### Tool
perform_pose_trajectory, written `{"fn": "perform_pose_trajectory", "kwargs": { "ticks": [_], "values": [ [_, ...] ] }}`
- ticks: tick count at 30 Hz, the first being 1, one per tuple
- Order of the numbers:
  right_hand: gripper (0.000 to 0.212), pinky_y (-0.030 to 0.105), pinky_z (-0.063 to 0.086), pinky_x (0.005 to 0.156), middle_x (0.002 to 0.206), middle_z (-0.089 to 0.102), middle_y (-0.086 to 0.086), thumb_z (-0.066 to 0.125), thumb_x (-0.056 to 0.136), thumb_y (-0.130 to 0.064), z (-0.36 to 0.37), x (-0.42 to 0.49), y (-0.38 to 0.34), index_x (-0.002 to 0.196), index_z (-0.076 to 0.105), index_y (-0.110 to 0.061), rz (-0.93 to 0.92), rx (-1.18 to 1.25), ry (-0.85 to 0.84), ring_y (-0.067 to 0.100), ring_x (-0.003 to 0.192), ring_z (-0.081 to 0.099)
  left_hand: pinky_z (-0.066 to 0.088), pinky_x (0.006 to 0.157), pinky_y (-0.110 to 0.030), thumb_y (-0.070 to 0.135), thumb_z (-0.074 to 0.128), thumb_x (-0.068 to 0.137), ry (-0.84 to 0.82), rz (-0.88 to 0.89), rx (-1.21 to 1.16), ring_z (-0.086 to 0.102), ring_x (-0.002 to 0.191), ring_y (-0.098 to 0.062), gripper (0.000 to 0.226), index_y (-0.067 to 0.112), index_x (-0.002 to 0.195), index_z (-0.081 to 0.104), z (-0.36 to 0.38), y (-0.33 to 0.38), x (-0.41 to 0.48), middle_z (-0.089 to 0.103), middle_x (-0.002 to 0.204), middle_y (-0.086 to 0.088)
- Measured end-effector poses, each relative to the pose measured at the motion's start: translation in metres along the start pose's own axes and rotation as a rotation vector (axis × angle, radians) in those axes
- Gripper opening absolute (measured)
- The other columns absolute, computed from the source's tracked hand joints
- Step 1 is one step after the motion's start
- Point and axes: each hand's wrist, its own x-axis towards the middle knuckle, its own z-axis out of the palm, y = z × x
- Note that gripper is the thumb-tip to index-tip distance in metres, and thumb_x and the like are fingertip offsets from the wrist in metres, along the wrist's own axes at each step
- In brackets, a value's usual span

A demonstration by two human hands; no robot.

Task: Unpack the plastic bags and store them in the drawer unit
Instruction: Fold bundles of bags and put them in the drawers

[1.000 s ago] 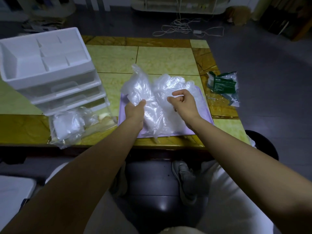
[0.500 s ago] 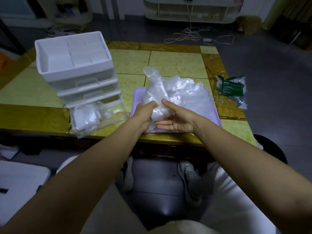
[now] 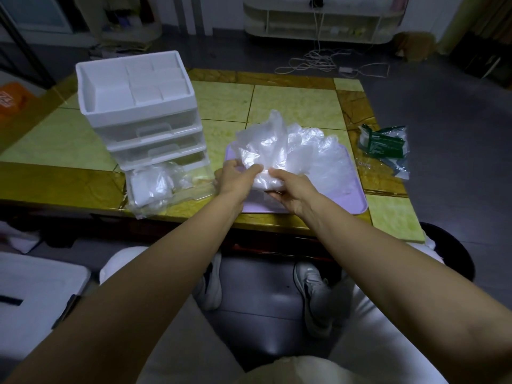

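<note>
**Loose bags could slip on the way to the drawer**

The left grip [image 3: 235, 180] was clamped on the near end of the bags [image 3: 279, 145], its fingers pinching the film. The right grip [image 3: 291, 189] was closed round the same wad just beside it, thumb on top and fingers beneath. The bags sat crumpled between both grips. Most of the bundle billowed free beyond them, over the tray [image 3: 357, 209].

Only the near end was held, so the main risk was shedding. The film looked thin and slick, and a quick lift could have let loose sheets slide out onto the tray or off the near edge of the surface [image 3: 299, 106].

Left of the grips, the lowest drawer [image 3: 166, 184] of the unit [image 3: 138, 106] seemed pulled out. It already carried a wad that spilled over its front. More bags stuffed in could have overfilled it, and trapped film might have stopped it closing. The unit looked light, so a hard push might have shoved it along.

The packet [image 3: 383, 145], well right of the grips, seemed out of harm's way.
</note>
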Motion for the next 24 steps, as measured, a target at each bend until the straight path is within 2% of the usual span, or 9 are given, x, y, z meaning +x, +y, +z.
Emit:
{"fn": "perform_pose_trajectory", "kwargs": {
  "ticks": [1,3,7,11,14,17,19,22,24],
  "values": [
    [0.057,0.04,0.056,0.084,0.111,0.065,0.015,0.073,0.081,-0.013,0.0,0.0,0.0,0.129,0.046,0.0,-0.009,0.02,0.009,0.022,0.078,0.067,0.041,0.089,-0.03,0.048,0.074,0.072,0.031,-0.071,0.029,0.046,0.115,-0.026,0.067,0.013,0.123,0.049,-0.003,-0.001,-0.002,0.045,0.125,-0.008],
    [0.055,0.036,0.061,0.073,0.116,0.066,0.017,0.072,0.081,-0.011,-0.001,0.0,0.002,0.13,0.048,0.0,-0.02,0.068,0.022,0.022,0.08,0.069,0.038,0.101,-0.04,0.061,0.075,0.064,-0.03,-0.281,-0.076,0.04,0.126,-0.029,0.099,0.014,0.14,0.033,-0.009,-0.002,-0.007,0.035,0.139,-0.005],
    [0.049,0.024,0.054,0.054,0.109,0.067,0.012,0.069,0.082,-0.011,0.0,-0.005,0.009,0.127,0.053,0.001,-0.01,0.058,0.033,0.018,0.078,0.067,0.049,0.096,-0.047,0.055,0.072,0.072,-0.39,-0.447,-0.342,0.057,0.114,-0.03,0.068,0.019,0.125,0.051,-0.016,0.0,-0.017,0.057,0.124,-0.006],
    [0.045,0.022,0.048,0.053,0.098,0.064,0.006,0.066,0.085,-0.013,0.003,-0.012,0.017,0.126,0.052,-0.004,0.037,-0.033,-0.021,0.013,0.073,0.061,0.056,0.072,-0.033,0.028,0.07,0.085,-0.281,-0.388,-0.472,0.064,0.077,-0.019,0.035,0.012,0.113,0.056,-0.012,-0.004,-0.015,0.066,0.089,-0.006],
    [0.045,0.019,0.046,0.047,0.087,0.063,0.005,0.07,0.083,-0.017,0.004,-0.017,0.018,0.122,0.053,-0.005,0.022,-0.123,-0.026,0.015,0.068,0.061,0.057,0.05,-0.028,0.017,0.07,0.085,-0.142,-0.328,-0.491,0.066,0.076,-0.022,0.044,0.003,0.122,0.052,-0.014,-0.012,-0.013,0.067,0.103,-0.012],
    [0.082,0.031,0.053,0.079,0.128,0.051,0.012,0.075,0.078,-0.028,0.0,-0.018,0.02,0.142,0.027,-0.008,-0.072,-0.148,0.112,0.026,0.106,0.06,0.059,0.073,-0.038,0.018,0.073,0.082,0.022,-0.266,-0.434,0.065,0.096,-0.028,0.054,0.001,0.126,0.047,-0.018,-0.021,-0.008,0.062,0.119,-0.012],
    [0.078,0.031,0.044,0.094,0.141,0.036,0.012,0.072,0.083,-0.025,-0.005,-0.024,0.02,0.142,0.024,-0.011,-0.277,-0.216,0.292,0.027,0.118,0.051,0.053,0.091,-0.047,0.022,0.075,0.08,0.106,-0.243,-0.424,0.061,0.109,-0.033,0.063,0.0,0.13,0.044,-0.024,-0.025,-0.008,0.058,0.127,-0.014],
    [0.047,0.025,0.04,0.087,0.124,0.041,0.006,0.065,0.088,-0.024,-0.007,-0.03,0.023,0.128,0.044,-0.01,-0.498,-0.413,0.313,0.017,0.1,0.049,0.052,0.094,-0.045,0.022,0.076,0.079,0.159,-0.193,-0.37,0.06,0.109,-0.031,0.063,-0.002,0.128,0.045,-0.026,-0.03,-0.01,0.058,0.122,-0.011],
    [0.026,0.024,0.041,0.076,0.1,0.044,-0.004,0.063,0.088,-0.038,0.0,-0.03,0.026,0.103,0.054,-0.019,-0.391,-0.495,0.132,0.011,0.084,0.046,0.053,0.092,-0.044,0.022,0.077,0.078,0.112,-0.17,-0.362,0.062,0.103,-0.029,0.056,0.0,0.122,0.05,-0.025,-0.03,-0.014,0.061,0.116,-0.008]
  ]
}}
